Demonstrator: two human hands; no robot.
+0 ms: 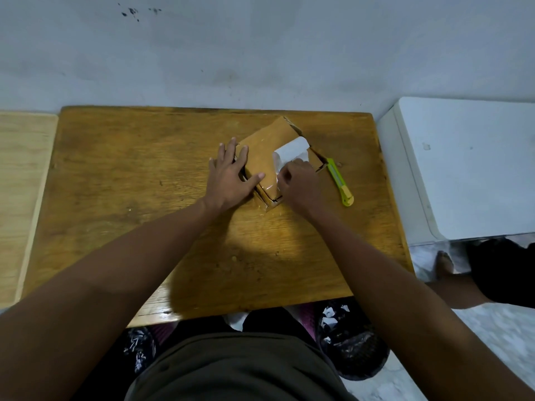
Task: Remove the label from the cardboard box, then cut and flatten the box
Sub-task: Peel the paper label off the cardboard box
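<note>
On a wooden table (121, 198), left hand (228, 176) spread flat, pressing the cardboard box (267, 153). Right hand (298, 183) pinching the white label (292, 150), half peeled and curling up. Just right, green utility knife (340, 182), untouched.

I am looking at a brown wooden table (144, 198) sitting against the wall. A cardboard box (267, 149) is lying on it near the far edge, and a green utility knife (339, 180) is resting just beside the box.
</note>
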